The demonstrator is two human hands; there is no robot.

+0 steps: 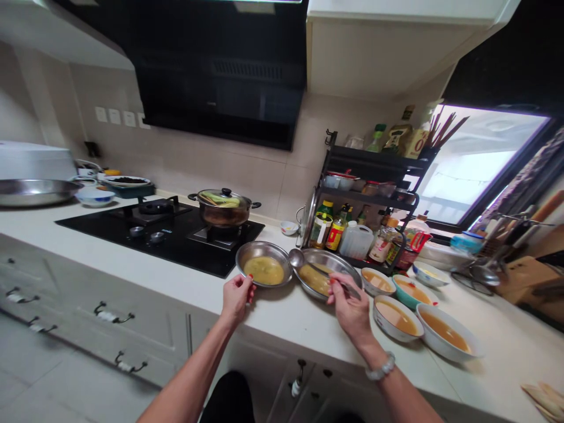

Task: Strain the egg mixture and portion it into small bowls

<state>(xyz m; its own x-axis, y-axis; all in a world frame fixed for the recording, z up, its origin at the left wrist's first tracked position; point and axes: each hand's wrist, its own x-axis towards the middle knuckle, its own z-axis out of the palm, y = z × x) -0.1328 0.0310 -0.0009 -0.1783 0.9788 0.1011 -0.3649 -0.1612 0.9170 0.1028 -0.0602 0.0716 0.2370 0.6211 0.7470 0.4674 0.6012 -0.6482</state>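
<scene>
While left hand (237, 295) grip pinches rim of steel bowl 1 (259, 247), right hand (349, 306) grip wraps ladle (297, 257) handle over steel bowl 2 (335, 257).

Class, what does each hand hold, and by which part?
Left hand: steel bowl, by its near rim. Right hand: ladle, by its handle.

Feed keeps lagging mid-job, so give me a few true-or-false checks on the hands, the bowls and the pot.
1. The left hand grips the rim of a metal bowl of yellowish liquid. True.
2. The right hand holds a knife. False: it holds a ladle.
3. The pot on the stove is uncovered. False: a lid sits on it.
4. Bowls of brownish liquid stand to the right of the right hand. True.
</scene>
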